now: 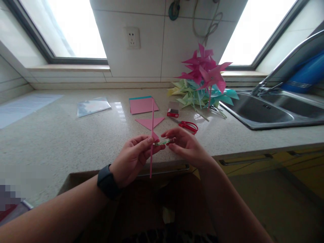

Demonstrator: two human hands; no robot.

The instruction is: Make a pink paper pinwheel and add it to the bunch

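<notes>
My left hand [135,152] pinches a long, thin pink stick [152,116], which stands nearly upright over the counter's front edge. A small folded bit of pink paper [155,136] shows by the left thumb, against the stick. My right hand [186,145] has its fingers curled around the end of a small, clear, shiny piece with green marks [165,141]; its exact kind is hard to make out. The left fingertips lie under this piece. Just behind the hands lies a pink paper triangle [145,123], and red-handled scissors [187,126] rest beyond the right fingers.
Pink and teal paper sheets [141,105] lie stacked near a small red box [173,110]. Pink, green and blue pinwheels [210,74] are heaped beside the steel sink [253,121]. A clear packet [93,106] and a printed sheet [27,106] lie leftward on the counter [96,141].
</notes>
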